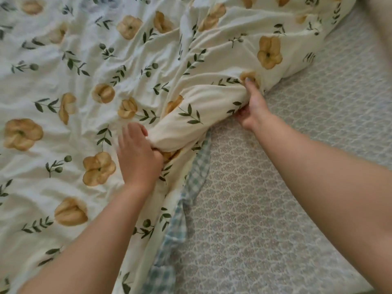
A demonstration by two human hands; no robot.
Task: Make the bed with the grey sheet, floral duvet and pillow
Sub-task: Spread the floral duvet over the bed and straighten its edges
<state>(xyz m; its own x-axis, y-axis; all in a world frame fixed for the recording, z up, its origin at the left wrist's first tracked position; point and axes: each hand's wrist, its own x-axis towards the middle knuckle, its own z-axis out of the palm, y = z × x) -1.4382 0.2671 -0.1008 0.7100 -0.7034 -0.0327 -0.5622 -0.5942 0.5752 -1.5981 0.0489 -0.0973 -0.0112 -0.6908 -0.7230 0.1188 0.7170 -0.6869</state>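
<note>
Nearest the camera, the left hand [137, 158] is gripping a bunched fold of the floral duvet [74, 81] lying across the bed; farther on, the right hand [252, 109] is clamping that fold, beside the exposed grey sheet [275, 198]

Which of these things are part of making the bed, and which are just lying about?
In the job: duvet, gripped by left hand and right hand; grey sheet beneath it.
Lying about: checked cloth showing under the duvet's edge, perhaps its lining. No pillow in view.
</note>
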